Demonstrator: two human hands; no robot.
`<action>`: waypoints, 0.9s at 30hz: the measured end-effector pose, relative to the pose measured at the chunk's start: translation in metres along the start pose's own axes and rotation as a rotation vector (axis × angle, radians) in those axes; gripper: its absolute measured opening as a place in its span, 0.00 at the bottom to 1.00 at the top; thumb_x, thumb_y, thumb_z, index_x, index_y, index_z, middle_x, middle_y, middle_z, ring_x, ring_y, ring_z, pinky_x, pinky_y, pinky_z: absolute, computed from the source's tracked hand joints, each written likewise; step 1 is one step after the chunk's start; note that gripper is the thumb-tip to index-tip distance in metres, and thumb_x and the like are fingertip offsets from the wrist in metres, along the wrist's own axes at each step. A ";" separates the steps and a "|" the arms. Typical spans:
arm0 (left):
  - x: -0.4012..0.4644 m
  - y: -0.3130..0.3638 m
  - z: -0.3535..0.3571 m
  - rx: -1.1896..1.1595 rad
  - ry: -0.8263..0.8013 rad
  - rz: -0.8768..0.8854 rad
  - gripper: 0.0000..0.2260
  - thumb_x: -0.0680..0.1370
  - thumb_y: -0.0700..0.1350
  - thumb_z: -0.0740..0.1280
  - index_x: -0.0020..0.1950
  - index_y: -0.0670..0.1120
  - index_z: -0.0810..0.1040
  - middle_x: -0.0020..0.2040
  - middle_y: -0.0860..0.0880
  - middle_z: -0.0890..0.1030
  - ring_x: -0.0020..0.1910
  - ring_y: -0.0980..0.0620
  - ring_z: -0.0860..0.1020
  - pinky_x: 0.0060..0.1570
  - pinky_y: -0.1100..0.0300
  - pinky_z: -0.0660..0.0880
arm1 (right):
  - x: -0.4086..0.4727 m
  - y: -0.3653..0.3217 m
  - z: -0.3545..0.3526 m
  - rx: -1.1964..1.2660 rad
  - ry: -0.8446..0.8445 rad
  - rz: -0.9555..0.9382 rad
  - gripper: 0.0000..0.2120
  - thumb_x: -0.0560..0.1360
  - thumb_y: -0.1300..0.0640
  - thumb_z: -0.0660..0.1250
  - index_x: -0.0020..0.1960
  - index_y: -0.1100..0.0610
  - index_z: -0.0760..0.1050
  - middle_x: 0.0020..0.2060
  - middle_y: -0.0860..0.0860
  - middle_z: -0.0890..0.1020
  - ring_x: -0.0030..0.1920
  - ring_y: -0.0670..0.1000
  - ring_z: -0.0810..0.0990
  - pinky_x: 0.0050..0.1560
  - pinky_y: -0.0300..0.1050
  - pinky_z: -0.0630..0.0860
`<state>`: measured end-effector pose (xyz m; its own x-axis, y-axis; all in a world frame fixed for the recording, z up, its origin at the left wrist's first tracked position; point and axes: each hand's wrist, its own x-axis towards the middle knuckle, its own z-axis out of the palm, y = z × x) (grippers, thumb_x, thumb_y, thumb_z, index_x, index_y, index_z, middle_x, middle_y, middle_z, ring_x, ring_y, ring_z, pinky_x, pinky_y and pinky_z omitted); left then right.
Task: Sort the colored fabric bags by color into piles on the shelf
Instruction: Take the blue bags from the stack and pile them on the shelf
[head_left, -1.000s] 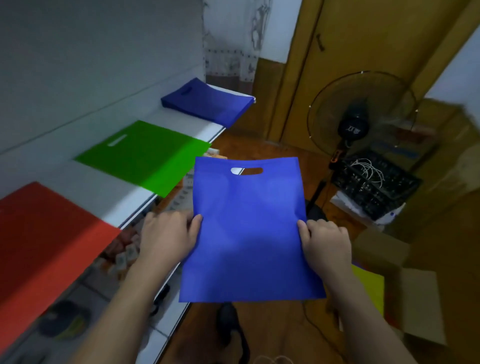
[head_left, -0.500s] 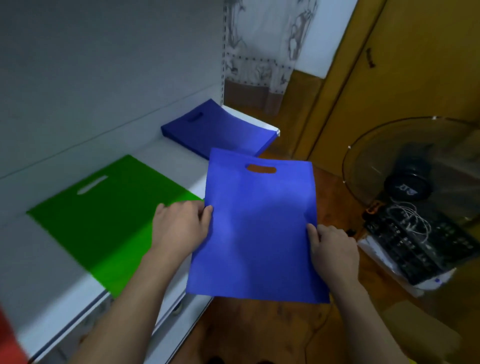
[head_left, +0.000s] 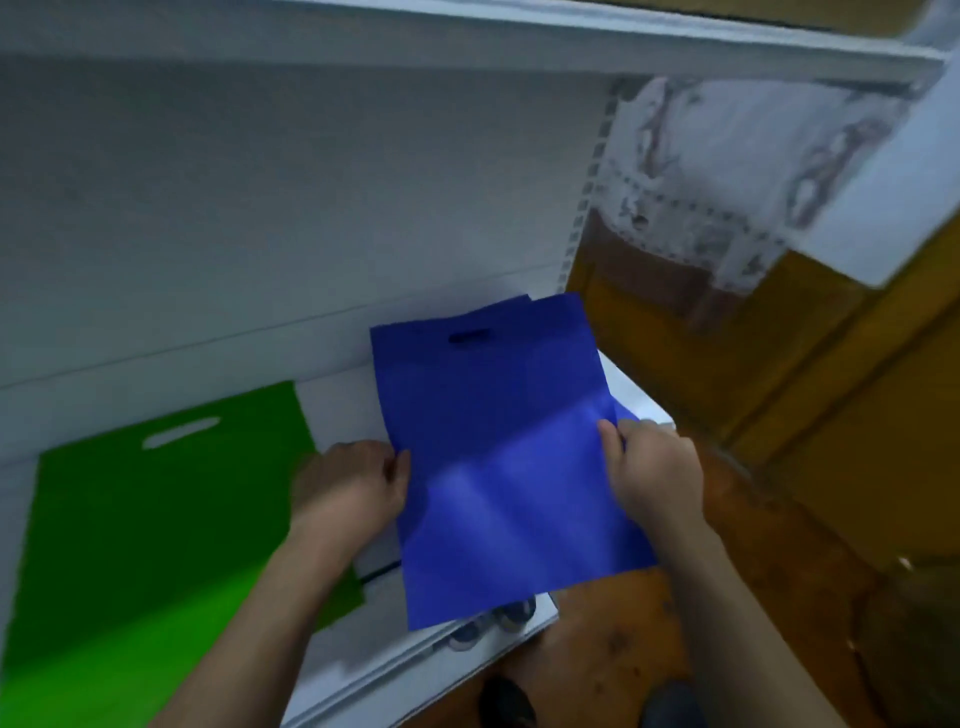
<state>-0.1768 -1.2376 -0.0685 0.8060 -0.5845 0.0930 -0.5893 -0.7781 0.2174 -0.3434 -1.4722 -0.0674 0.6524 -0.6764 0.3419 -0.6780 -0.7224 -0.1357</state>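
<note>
A blue fabric bag (head_left: 498, 467) with a cut-out handle hangs over the right end of the white shelf (head_left: 343, 405). My left hand (head_left: 348, 486) pinches its left edge and my right hand (head_left: 649, 473) pinches its right edge. The bag covers most of the blue pile; only a blue corner (head_left: 626, 413) peeks out beside my right thumb. A green bag (head_left: 156, 519) lies flat on the shelf to the left, partly under my left forearm.
The shelf's back panel (head_left: 260, 208) rises behind the bags and an upper shelf board (head_left: 519, 31) runs overhead. A slotted upright (head_left: 587, 192) ends the shelf at the right. Wooden floor (head_left: 753, 571) and a wooden door (head_left: 857, 415) lie to the right.
I have moved closer to the shelf's right end. Both hands carried the blue bag forward and over the blue pile, which is now mostly hidden. The fan has left the view.
</note>
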 end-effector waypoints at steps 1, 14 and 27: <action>0.009 0.007 0.001 -0.008 -0.014 -0.051 0.22 0.80 0.57 0.57 0.31 0.46 0.66 0.37 0.46 0.80 0.39 0.43 0.79 0.34 0.57 0.66 | 0.022 0.004 0.004 -0.019 -0.053 -0.037 0.19 0.82 0.49 0.55 0.34 0.54 0.66 0.30 0.53 0.74 0.34 0.57 0.74 0.37 0.49 0.68; 0.069 0.070 0.033 0.073 -0.253 -0.463 0.23 0.80 0.64 0.51 0.51 0.47 0.74 0.50 0.48 0.79 0.48 0.47 0.79 0.45 0.57 0.73 | 0.150 0.030 0.064 0.095 -0.410 -0.079 0.13 0.80 0.43 0.58 0.52 0.53 0.70 0.39 0.46 0.73 0.38 0.47 0.74 0.32 0.39 0.68; 0.067 0.080 0.036 -0.017 -0.262 -0.508 0.20 0.82 0.61 0.51 0.56 0.46 0.72 0.54 0.47 0.79 0.50 0.46 0.78 0.46 0.56 0.73 | 0.152 0.033 0.069 0.204 -0.495 -0.093 0.20 0.78 0.40 0.58 0.61 0.54 0.70 0.48 0.51 0.78 0.45 0.51 0.79 0.43 0.47 0.79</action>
<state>-0.1724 -1.3473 -0.0803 0.9462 -0.1773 -0.2708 -0.1289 -0.9738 0.1872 -0.2431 -1.6090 -0.0837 0.8216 -0.5592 -0.1107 -0.5621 -0.7624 -0.3205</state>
